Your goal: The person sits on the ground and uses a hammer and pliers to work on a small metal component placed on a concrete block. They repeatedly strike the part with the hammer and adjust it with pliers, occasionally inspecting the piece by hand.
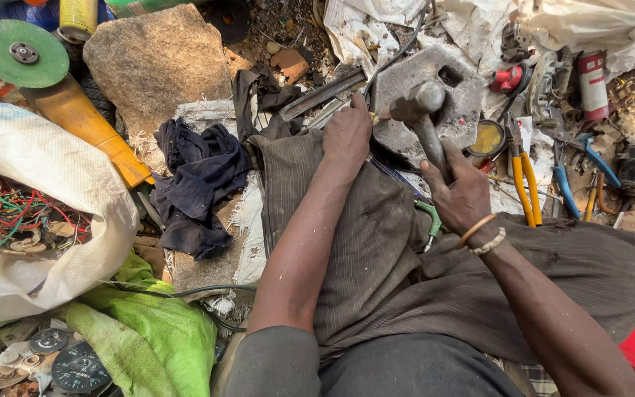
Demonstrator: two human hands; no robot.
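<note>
My right hand (458, 192) is closed around the handle of a grey hammer (422, 110), whose head sits over a flat grey metal block (464, 99). My left hand (347, 132) reaches forward to the block's left edge, its fingers pinched on a small piece that is too small to make out. Both forearms stretch over my legs in brown striped cloth (376, 242). Two bracelets ring my right wrist.
A large stone (157, 62) and dark rags (200, 184) lie to the left. An angle grinder with a green disc (22, 53) sits far left, above a white sack of coloured wires (9, 213). Yellow-handled pliers (525, 184), blue-handled pliers (564, 187) and cans lie to the right.
</note>
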